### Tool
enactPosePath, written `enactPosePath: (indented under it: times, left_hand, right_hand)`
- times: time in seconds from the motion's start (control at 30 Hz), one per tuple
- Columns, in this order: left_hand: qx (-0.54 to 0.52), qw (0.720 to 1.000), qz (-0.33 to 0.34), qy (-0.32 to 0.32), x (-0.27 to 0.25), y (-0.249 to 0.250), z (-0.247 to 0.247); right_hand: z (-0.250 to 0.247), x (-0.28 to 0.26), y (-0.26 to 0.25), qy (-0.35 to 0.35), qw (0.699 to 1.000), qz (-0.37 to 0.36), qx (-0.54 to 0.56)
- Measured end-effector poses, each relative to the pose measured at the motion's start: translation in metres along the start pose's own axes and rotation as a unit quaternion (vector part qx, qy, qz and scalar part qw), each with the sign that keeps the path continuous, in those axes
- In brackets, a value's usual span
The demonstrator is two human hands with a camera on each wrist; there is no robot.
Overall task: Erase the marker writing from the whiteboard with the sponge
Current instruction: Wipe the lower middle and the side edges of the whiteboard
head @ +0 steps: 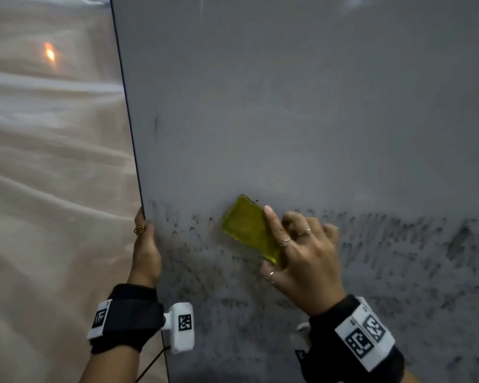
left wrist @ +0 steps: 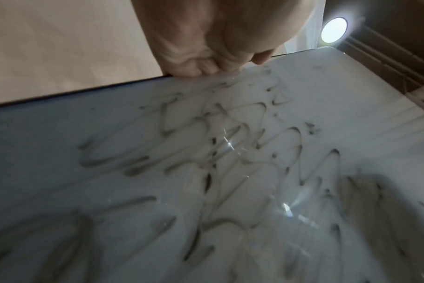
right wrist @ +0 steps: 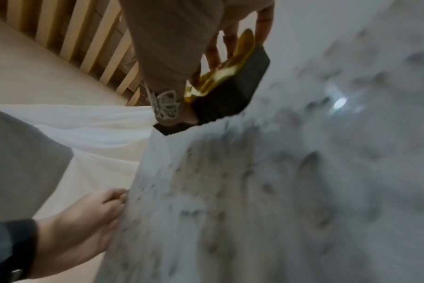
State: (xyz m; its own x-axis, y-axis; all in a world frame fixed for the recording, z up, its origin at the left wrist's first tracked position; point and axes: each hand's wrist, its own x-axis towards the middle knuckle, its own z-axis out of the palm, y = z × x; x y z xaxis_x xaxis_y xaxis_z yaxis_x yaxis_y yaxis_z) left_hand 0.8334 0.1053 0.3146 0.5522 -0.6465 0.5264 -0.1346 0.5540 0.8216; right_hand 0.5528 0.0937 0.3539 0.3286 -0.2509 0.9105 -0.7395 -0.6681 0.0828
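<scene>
Right hand [head: 302,258] grasps the sponge [head: 249,228], yellow back under the fingers, dark face pressed to the whiteboard [head: 288,106] at the top of the smeared marker writing [head: 398,258]. Left hand [head: 145,250] grips the whiteboard's left edge, thumb on the front. Upper whiteboard is wiped; beige cloth [head: 53,161] lies behind.

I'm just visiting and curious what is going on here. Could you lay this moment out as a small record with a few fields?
Activity: wiping marker off a whiteboard
Right hand: grips a yellow-backed sponge, its dark side against the board
Left hand: grips the board's left edge
Upper board: mostly wiped
Lower board: smeared marker writing remains
Backdrop: beige cloth left of the board
</scene>
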Motion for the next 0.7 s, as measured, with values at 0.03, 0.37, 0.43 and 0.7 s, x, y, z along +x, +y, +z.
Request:
enactPosePath:
  times: [0.03, 0.37, 0.43, 0.7]
  left_hand:
    - [0.004, 1.0, 0.0, 0.008, -0.001, 0.003, 0.001]
    - [0.001, 0.999, 0.011, 0.031, -0.009, 0.014, 0.007]
    - [-0.014, 1.0, 0.008, 0.022, -0.009, 0.014, 0.007]
    - [-0.041, 0.999, -0.004, 0.003, -0.012, 0.017, 0.004]
  right_hand:
    - [-0.004, -0.003, 0.01, 0.027, 1.0, -0.007, -0.006]
    - [-0.034, 0.004, 0.042, 0.022, 0.986, -0.078, -0.148]
    - [-0.031, 0.009, 0.034, 0.033, 0.98, -0.101, -0.168]
    - [-0.004, 0.039, -0.015, 0.091, 0.977, -0.14, -0.136]
